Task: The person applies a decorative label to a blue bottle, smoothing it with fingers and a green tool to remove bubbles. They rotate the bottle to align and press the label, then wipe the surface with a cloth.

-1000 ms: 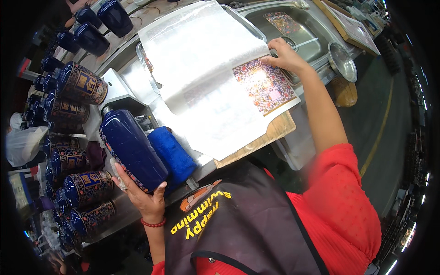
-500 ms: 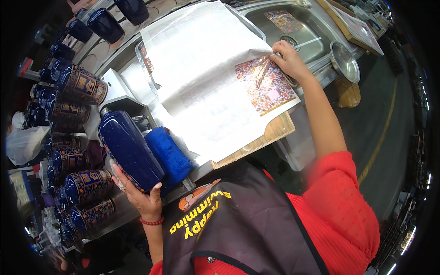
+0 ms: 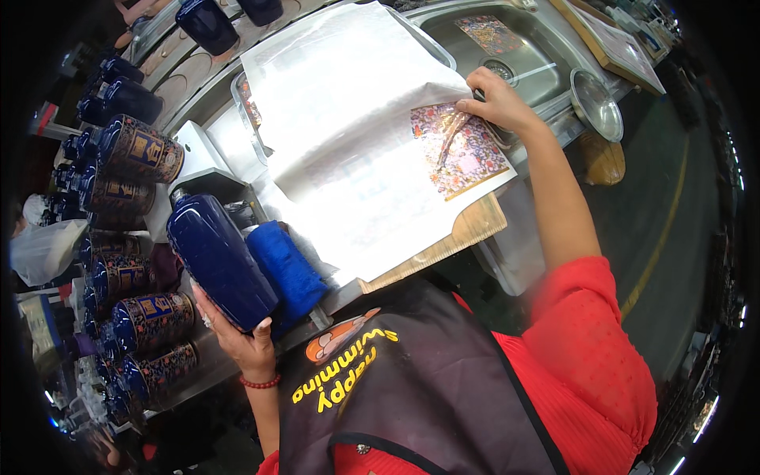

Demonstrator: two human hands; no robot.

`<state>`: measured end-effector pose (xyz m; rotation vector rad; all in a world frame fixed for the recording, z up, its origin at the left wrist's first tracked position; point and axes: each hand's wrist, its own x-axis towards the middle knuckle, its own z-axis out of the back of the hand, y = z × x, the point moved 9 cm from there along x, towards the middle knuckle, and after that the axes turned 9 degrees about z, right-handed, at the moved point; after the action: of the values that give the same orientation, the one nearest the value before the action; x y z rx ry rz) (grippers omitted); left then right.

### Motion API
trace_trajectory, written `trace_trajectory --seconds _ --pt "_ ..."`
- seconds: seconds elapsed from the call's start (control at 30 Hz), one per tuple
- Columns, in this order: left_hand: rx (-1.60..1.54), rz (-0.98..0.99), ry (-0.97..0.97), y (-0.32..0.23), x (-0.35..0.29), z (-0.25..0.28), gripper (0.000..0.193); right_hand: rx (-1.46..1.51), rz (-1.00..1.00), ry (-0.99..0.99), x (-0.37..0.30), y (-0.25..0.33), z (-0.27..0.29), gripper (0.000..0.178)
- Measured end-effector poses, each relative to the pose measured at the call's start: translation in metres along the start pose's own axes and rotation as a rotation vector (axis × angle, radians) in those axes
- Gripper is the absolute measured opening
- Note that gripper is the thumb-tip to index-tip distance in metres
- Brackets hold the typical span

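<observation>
My left hand [image 3: 237,340] is cupped round the lower end of a glossy dark blue bottle [image 3: 218,257], which lies tilted with its neck pointing away from me. A red bead bracelet is on that wrist. My right hand [image 3: 495,103] pinches the edge of a floral decal sheet [image 3: 475,158], whose film is creased toward the fingertips. Beneath and beside it spread white paper sheets [image 3: 348,71], partly folded over the decal. What lies right under the right fingertips is partly hidden. A rolled blue cloth [image 3: 286,265] lies just right of the bottle.
Several floral-wrapped blue bottles [image 3: 150,321] crowd the left side, with plain blue ones [image 3: 207,28] at the back. A steel sink [image 3: 546,71] holds another floral sheet. A metal bowl [image 3: 595,107] sits at its right. A wooden board [image 3: 475,226] juts from under the paper.
My right fingers have shifted slightly left and down, and the crease in the floral decal has changed shape. The left hand and bottle have hardly moved; the bottle seems turned a little.
</observation>
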<state>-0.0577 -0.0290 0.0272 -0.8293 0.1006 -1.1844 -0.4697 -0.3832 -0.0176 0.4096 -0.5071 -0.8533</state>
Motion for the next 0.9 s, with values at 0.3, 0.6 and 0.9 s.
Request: trace_trajectory --seconds 0.3,0.6,0.9 --pt "-0.022 -0.020 -0.006 0.001 0.000 -0.001 0.115 -0.329 0.301 -0.271 -0.033 0.046 0.023 0.013" --pt "-0.063 0.000 -0.003 -0.001 -0.001 -0.002 0.114 -0.218 0.096 -0.259 -0.034 0.036 0.026 0.015" --pt "-0.050 0.007 -0.005 0.000 -0.001 -0.001 0.114 -0.131 0.071 -0.141 -0.028 0.032 0.011 0.018"
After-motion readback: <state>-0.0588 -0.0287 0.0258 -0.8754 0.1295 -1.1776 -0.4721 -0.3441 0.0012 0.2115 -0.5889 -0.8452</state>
